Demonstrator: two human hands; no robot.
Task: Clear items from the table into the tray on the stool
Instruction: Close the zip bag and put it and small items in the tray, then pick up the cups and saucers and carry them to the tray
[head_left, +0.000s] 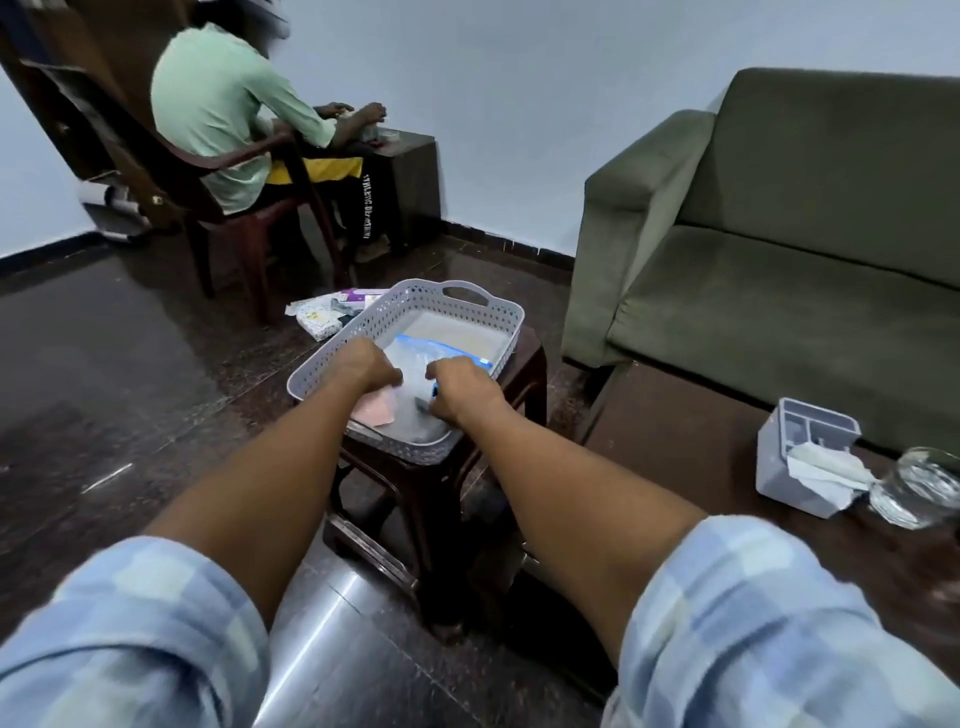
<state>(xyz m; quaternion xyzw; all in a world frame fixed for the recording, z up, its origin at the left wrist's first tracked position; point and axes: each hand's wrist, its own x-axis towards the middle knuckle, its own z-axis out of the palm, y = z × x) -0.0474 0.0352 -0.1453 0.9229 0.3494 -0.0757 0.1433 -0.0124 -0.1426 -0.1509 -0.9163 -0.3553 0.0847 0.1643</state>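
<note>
A grey perforated tray (467, 306) sits on a dark brown stool (524, 384). Inside it lies a clear plastic bag with a blue strip (415, 351), and a pink paper (376, 410) shows at its near end. My left hand (366, 366) is down in the tray with fingers closed on the bag's near left part, just above the pink paper. My right hand (457, 389) grips the bag's near right part at the blue strip. On the dark table (701, 467) at the right stand a grey organizer box (795, 457) with white paper and a glass jar (919, 488).
A green sofa (779, 249) stands behind the table at the right. A person in a green shirt (228, 114) sits on a brown chair at the far left. Small packets (327, 312) lie on the floor beyond the tray.
</note>
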